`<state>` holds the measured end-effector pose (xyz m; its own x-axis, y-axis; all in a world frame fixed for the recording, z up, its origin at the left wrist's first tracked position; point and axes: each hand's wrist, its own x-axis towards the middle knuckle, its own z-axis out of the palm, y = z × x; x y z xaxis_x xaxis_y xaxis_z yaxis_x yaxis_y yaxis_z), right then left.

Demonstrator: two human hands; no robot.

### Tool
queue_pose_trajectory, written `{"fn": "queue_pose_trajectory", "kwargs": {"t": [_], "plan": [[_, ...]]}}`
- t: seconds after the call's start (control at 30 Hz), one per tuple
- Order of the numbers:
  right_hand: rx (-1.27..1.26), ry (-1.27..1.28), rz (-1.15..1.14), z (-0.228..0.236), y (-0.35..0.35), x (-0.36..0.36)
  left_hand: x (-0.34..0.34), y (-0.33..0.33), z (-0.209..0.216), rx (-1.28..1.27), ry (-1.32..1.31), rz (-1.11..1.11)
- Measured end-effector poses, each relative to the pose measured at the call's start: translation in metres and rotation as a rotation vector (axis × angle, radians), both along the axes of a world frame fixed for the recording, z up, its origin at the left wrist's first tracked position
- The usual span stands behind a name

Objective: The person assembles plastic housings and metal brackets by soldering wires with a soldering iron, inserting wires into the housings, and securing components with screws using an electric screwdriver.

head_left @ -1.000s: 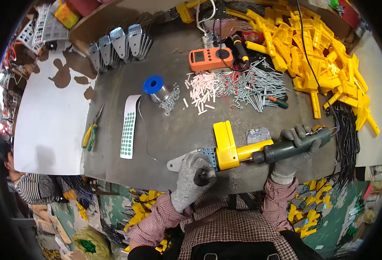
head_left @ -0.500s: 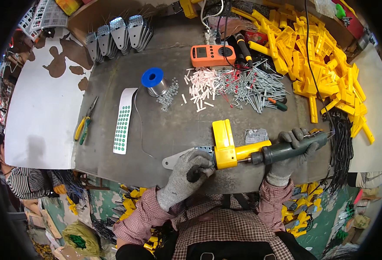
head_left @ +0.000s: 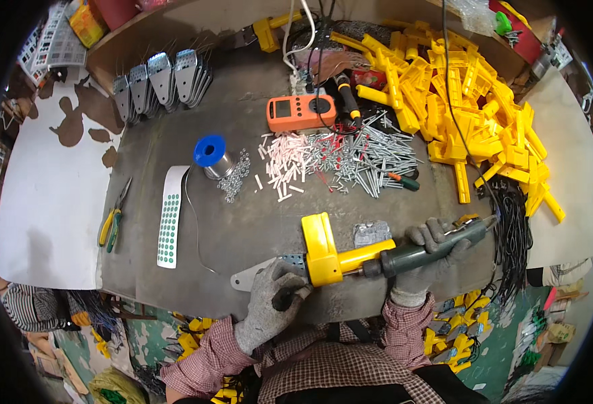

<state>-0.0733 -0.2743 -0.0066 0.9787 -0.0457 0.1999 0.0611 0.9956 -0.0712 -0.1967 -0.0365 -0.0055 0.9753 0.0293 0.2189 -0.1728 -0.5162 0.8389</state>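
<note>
In a grey glove, my left hand [head_left: 273,303] is closed round the grey metal plate [head_left: 246,277] where it joins a yellow plastic housing [head_left: 322,252]. A dark round piece [head_left: 284,298] shows at those fingers; I cannot make out what it belongs to. My right hand [head_left: 431,259], also gloved, grips a dark green electric screwdriver [head_left: 421,252] from below, its fingers wrapped over the top. The screwdriver lies almost level, and its bit meets the near right side of the housing. Behind the bit runs the housing's yellow handle [head_left: 367,256].
Screws [head_left: 377,158], pale pink sleeves [head_left: 286,161] and nuts [head_left: 234,178] lie beyond my hands. An orange multimeter [head_left: 302,112], solder spool [head_left: 212,155], sticker strip [head_left: 170,225] and pliers [head_left: 115,219] surround them. Yellow housings [head_left: 471,101] heap at right by black cords [head_left: 512,232]; metal plates [head_left: 165,81] stand far left.
The whole view has shifted, so the table and its contents sit lower and further left. Both hands keep their grips, and the screwdriver bit stays at the yellow housing.
</note>
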Motion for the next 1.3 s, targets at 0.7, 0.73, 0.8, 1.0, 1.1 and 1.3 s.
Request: {"fn": "queue_pose_trajectory", "kwargs": {"t": [0.7, 0.73, 0.8, 1.0, 1.1, 1.3], "plan": [[-2.356, -0.992, -0.203, 0.079, -0.057, -0.016, 0.065, 0.041, 0.029, 0.624, -0.107, 0.036], [-2.338, -1.154, -0.155, 0.067, -0.041, -0.024, 0.083, 0.038, 0.029, 0.649, -0.128, 0.11], [-2.324, -1.302, -0.075, 0.043, -0.02, -0.024, 0.12, 0.04, 0.011, 0.819, -0.166, 0.126], [-2.254, -1.234, -0.398, 0.037, -0.033, -0.013, 0.139, 0.053, 0.028, 0.925, 0.001, 0.018], [-2.478, -0.674, -0.321, 0.06, -0.11, 0.015, 0.103, 0.055, 0.043, 0.54, 0.024, 0.23], [-3.123, 0.369, -0.532, 0.022, -0.283, 0.048, 0.077, 0.043, 0.008, 0.086, -0.071, 0.027]]}}
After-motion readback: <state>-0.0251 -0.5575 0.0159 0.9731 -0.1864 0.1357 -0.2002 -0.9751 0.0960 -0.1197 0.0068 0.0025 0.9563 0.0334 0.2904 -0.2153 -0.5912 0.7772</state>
